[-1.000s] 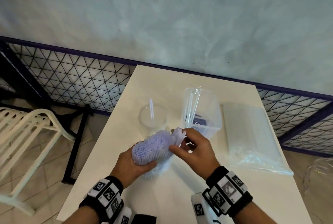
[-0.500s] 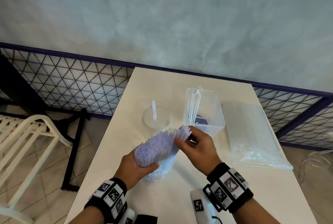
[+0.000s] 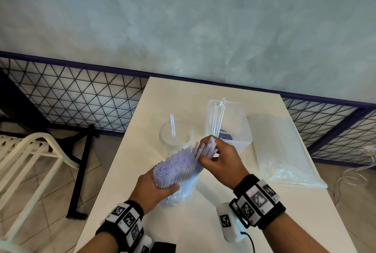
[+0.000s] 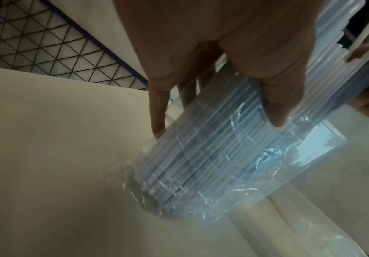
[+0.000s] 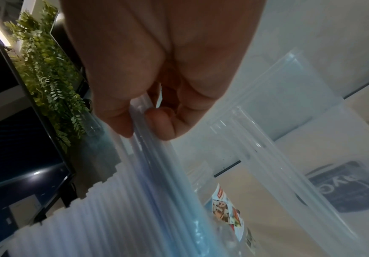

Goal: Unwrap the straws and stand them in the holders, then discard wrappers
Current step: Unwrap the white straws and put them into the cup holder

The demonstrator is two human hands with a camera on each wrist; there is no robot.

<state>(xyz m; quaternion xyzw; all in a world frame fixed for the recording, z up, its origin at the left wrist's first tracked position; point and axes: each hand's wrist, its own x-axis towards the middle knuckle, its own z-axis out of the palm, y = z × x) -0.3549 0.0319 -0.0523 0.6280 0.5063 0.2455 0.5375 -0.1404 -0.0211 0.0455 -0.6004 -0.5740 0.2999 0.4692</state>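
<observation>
- Dozens of pale lilac-white straws point(image 3: 175, 168) stand packed in one thick bundle, their round open ends facing the head camera like a honeycomb.
- Its lower part sits in a crinkled clear wrapper point(image 3: 179, 195), whose foot rests on the white table point(image 3: 195, 230), near the table's middle.
- From the left wrist view the straws point(image 4: 205, 153) look translucent and ribbed side by side, with the wrapper point(image 4: 201, 196) glinting in creased folds round their base.
- The left hand point(image 3: 151, 189) grips the bundle at 7 o'clock, fingers curled round its side and thumb pressed on the near face.
- The right hand point(image 3: 221, 161) is at 2 o'clock of the bundle; thumb and fingertips are clamped on a small group of straws fanned away from the rest.
- In the right wrist view the thumb and forefinger point(image 5: 161, 125) pinch those few clear tubes point(image 5: 157, 156) together.
- A round clear holder point(image 3: 176, 134) stands at 12 o'clock of the bundle, just beyond it, with a couple of straws leaning inside.
- A square clear holder point(image 3: 238, 128) stands at 1 o'clock with several straws propped in its far left corner.
- A flat clear bag point(image 3: 284, 151) of more straws lies at 3 o'clock, just beside the square holder.
- A white chair point(image 3: 26, 163) stands on the floor at 9 o'clock, well apart from the table.
</observation>
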